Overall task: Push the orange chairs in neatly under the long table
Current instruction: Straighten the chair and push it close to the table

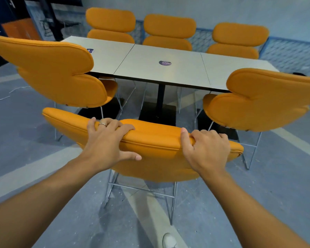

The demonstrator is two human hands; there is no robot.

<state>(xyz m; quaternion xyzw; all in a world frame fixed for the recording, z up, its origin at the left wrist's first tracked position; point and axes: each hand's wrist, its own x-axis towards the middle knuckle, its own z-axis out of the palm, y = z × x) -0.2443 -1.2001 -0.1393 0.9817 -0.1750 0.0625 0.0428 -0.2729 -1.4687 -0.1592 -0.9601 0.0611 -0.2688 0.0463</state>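
In the head view, the near middle chair [156, 154] is held at the top of its backrest by both hands. The left hand [106, 140] is laid over the top edge, with the fingers curled over the front and the thumb pressed on the back. A ring [102, 124] is worn on one finger. The right hand [206, 149] has the same closed grip, further to the right on the same edge.

This chair stands back from the table [177, 76]. It is placed between the near left chair [52, 72] and the near right chair [267, 101], which are both closer to the table's edge.

On the far side three more orange chairs are set close to the table: the far left chair [111, 20], the far middle chair [169, 25] and the far right chair [240, 34].

A round sticker [165, 63] is seen on the table top. A white shoe [169, 240] is seen on the grey floor [34, 122].
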